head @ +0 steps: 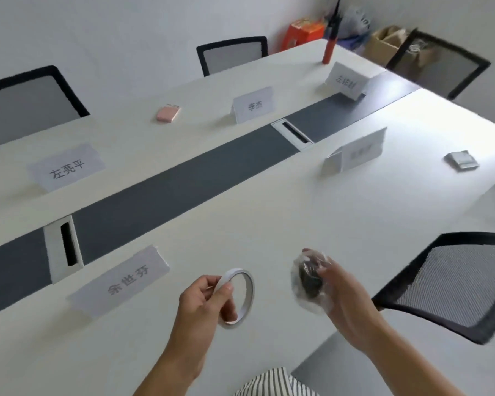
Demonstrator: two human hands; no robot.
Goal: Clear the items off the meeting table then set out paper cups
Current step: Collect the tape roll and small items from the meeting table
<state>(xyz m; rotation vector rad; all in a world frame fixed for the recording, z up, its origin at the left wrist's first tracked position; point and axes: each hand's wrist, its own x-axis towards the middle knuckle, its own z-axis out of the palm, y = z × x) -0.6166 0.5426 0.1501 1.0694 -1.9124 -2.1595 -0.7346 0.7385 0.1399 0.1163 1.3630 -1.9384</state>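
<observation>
Left hand (203,305) pinches a white ring-shaped tape roll (249,282) between thumb and curled fingers, over the white meeting table (269,224). Right hand (347,298) grips a clear plastic wrap (307,284) holding a dark lump that is hard to identify. Five white paper name cards (66,167) stand on the table, one with blurred lettering. Four black mesh chairs (455,284) surround it, two cut off by the frame.

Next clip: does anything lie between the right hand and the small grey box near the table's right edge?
Nothing visible does: bare table top runs from the right hand to the small grey box. The name card stands left of that line. The hand grips a plastic-wrapped dark item, though.
</observation>
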